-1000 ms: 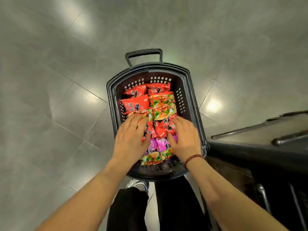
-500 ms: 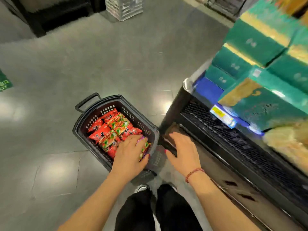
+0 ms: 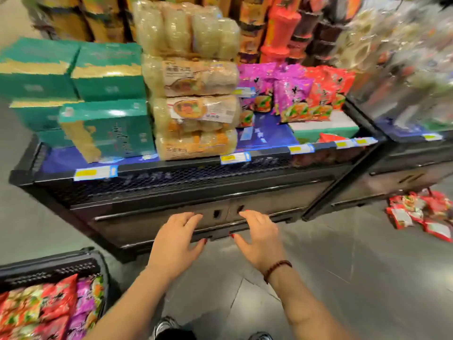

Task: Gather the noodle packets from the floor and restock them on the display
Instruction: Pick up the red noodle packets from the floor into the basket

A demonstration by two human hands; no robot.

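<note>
Both hands empty. Left hand [image 3: 175, 244] and right hand [image 3: 259, 241] hang side by side, palms down, fingers spread and slack, in front of the dark cabinet front [image 3: 147, 224] below the display shelf [image 3: 266, 134]. Whether they touch the cabinet: cannot tell. Beaded bracelet [image 3: 277, 267] on the right wrist.

Task goods sit in three places:
- Floor packets [image 3: 421, 212]: a red heap at far right, by the foot of the neighbouring stand, well apart from either hand.
- Basket packets [image 3: 44, 307]: red, green and purple, filling the black basket [image 3: 49, 268] at near left.
- Shelved packets [image 3: 294, 92]: purple and red, standing in leaning rows on the right part of the shelf, bare blue surface in front of them.

Left of these are clear noodle bundles [image 3: 193, 106] stacked high, then green boxes [image 3: 107, 126].

Judgement: between grabs, with much restocking left.

Risks from here:
- The wrappers look like glossy film. An overfull handful would likely shed packets back onto the floor.
- The shelved rows lean. A packet shoved in hard could tip them forward over the shelf lip.
- The basket holds mixed colours. Hasty placing would put purple among red.
- The floor heap lies where a step to the right would land. A careless foot would crush the noodles.
- The basket sits close at the person's left. A quick turn could knock it.
</note>
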